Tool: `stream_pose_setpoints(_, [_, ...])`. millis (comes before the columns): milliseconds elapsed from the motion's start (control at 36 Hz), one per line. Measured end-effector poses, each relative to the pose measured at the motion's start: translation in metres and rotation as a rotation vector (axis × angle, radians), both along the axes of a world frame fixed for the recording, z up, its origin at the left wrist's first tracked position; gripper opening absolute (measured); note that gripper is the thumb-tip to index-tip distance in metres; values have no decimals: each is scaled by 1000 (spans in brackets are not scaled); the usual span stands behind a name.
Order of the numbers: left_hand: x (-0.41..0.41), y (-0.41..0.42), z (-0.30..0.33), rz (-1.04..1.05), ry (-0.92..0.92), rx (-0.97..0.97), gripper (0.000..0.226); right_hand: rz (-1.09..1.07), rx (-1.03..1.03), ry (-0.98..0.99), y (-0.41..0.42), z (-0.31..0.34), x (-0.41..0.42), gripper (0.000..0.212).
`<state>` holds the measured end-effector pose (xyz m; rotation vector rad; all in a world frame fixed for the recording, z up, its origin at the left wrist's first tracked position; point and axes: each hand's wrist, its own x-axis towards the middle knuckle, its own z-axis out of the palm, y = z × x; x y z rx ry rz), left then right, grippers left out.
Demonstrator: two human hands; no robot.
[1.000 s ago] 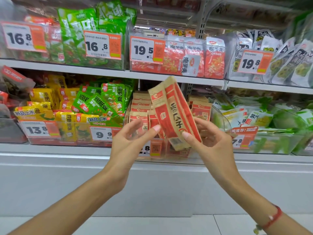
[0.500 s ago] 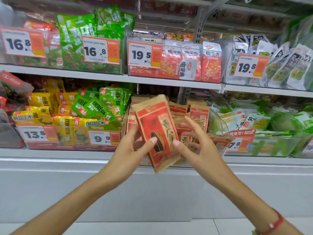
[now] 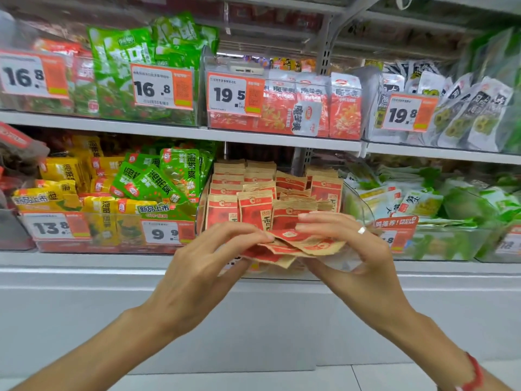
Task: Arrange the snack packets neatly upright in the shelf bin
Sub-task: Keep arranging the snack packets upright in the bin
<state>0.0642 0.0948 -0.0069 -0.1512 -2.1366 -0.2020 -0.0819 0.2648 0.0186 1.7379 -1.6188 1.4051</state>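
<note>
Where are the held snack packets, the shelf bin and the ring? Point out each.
held snack packets (image 3: 293, 245), head view, top red-and-brown packet face
shelf bin (image 3: 362, 204), head view, clear curved right wall
ring (image 3: 361, 230), head view, silver band on a right-hand finger

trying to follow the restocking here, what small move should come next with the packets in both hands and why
Probably tip the bundle of red-and-tan paper packets upright. The left hand and right hand hold it flat and fanned just before the clear plastic bin, whose packets mostly stand on end.

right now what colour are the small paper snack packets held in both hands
Red and kraft-brown small paper snack packets, seen in the head view.
</note>
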Motion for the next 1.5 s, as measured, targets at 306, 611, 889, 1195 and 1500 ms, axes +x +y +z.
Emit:
stream_pose_setpoints(306, [-16, 16, 19, 37, -21, 141, 45, -10, -96, -199, 18, 29, 15, 14])
stream_pose_setpoints(611, [-110, 9, 33, 308, -339, -114, 60, -288, -270, -82, 43, 79, -71, 19])
stream_pose_setpoints(889, [-139, -29, 2, 349, -254, -138, 48, -145, 186, 70, 14, 75, -140, 10])
stream_pose_setpoints(1195, [-147, -29, 12, 367, -268, -170, 55, -405, 817, 156, -2, 54, -192, 11])
stream_pose_setpoints(1500, [-145, -30, 13, 294, -359, -169, 54, -367, 1031, 199, -46, 39, -181, 18])
